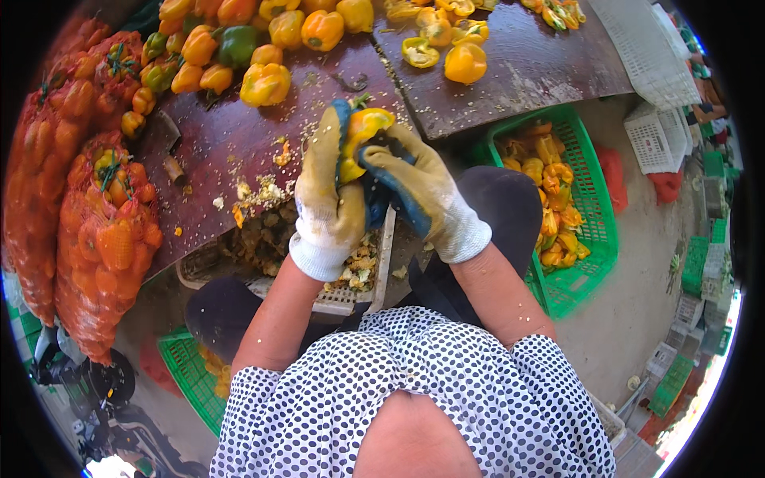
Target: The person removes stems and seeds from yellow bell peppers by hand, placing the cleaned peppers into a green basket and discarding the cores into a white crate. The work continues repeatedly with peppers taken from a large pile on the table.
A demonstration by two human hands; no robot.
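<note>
Both my hands wear white knit work gloves with tan and blue coating. A yellow bell pepper (366, 126) with a green stem is held between them, over the near edge of the dark red table (209, 128). My left hand (329, 191) grips it from the left side, its fingers pointing up along the pepper. My right hand (421, 185) closes on the right side, thumb and curled fingers against the flesh. Its palm is hidden, so I cannot tell whether a small tool is in it. Below the hands stands a pale plastic crate (385, 257) with seedy pepper cores.
Whole peppers (266, 83) are heaped at the back left beside red mesh sacks (107, 239) of peppers. Opened peppers (420, 52) lie at the back right. A green crate (597, 221) of yellow peppers stands right; another green crate (188, 373) sits lower left. Seeds (269, 191) litter the table.
</note>
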